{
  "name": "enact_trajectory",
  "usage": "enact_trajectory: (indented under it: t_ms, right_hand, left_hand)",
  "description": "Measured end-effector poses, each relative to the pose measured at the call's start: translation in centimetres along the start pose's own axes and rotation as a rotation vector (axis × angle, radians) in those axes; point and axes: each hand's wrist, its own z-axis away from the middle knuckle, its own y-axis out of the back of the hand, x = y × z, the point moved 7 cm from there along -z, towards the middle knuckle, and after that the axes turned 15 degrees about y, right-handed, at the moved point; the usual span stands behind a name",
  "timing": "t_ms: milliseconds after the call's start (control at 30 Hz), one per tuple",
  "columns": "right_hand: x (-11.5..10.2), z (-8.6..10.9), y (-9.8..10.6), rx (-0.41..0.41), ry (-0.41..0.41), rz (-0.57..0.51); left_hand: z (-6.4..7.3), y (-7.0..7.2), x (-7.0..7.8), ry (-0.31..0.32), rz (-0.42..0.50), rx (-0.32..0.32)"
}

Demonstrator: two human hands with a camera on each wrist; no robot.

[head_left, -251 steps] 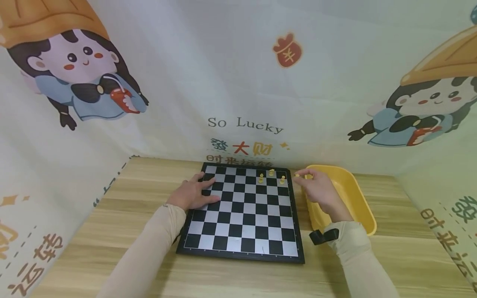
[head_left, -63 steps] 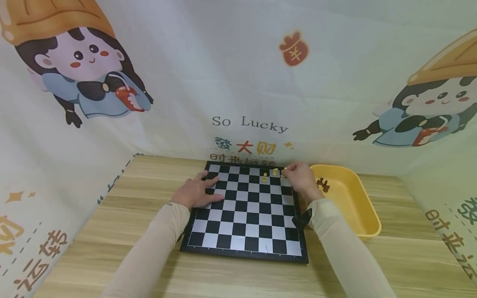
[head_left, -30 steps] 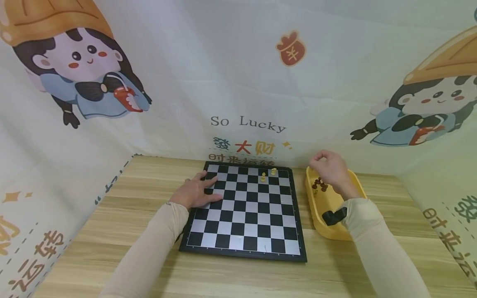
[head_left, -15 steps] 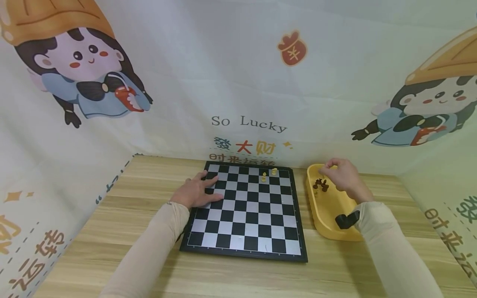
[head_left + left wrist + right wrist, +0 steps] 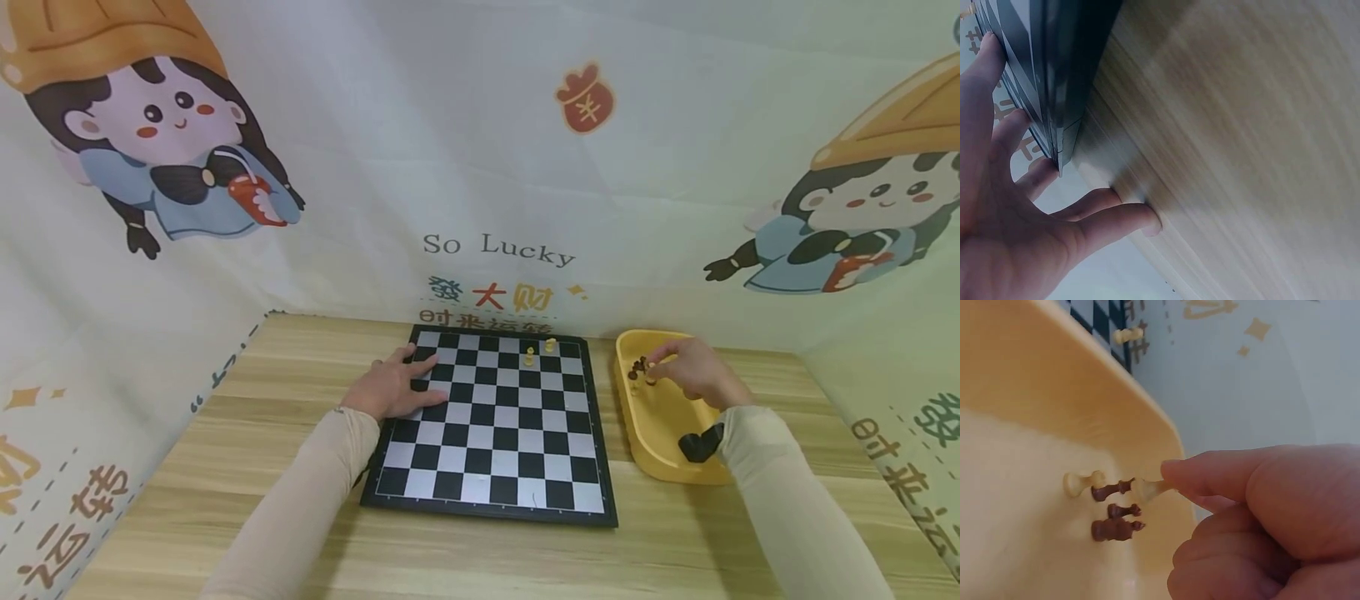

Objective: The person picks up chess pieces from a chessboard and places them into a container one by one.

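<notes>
My right hand [image 5: 693,368] is inside the yellow tray [image 5: 637,433], thumb and forefinger pinching a pale chess piece [image 5: 1147,489] by its top, base toward the tray. Beside it stand several dark chess pieces [image 5: 1113,530] and another pale piece [image 5: 1084,483]. My left hand [image 5: 388,387] rests spread on the left edge of the chessboard [image 5: 487,425]; in the left wrist view, some fingers lie over the board's edge and others reach the table. Two pale pieces stand on the board near its far right corner, a taller one [image 5: 529,357] and a smaller one [image 5: 551,344].
The wooden table [image 5: 300,500] carries the board in the middle and the tray to its right. A printed cloth [image 5: 480,150] hangs behind and on both sides, close to the table's back edge.
My right hand has gone from the board's far right corner into the tray, carrying a pale piece taken off the board, and has lowered. The left hand has kept its place.
</notes>
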Motion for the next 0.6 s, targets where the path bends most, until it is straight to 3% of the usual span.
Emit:
enact_trajectory:
  t_ms: [600]
  right_hand:
    - [1.7, -0.5, -1.5, -0.047, -0.046, 0.0]
  left_hand:
    - [0.1, 0.0, -0.2, 0.001, 0.005, 0.005]
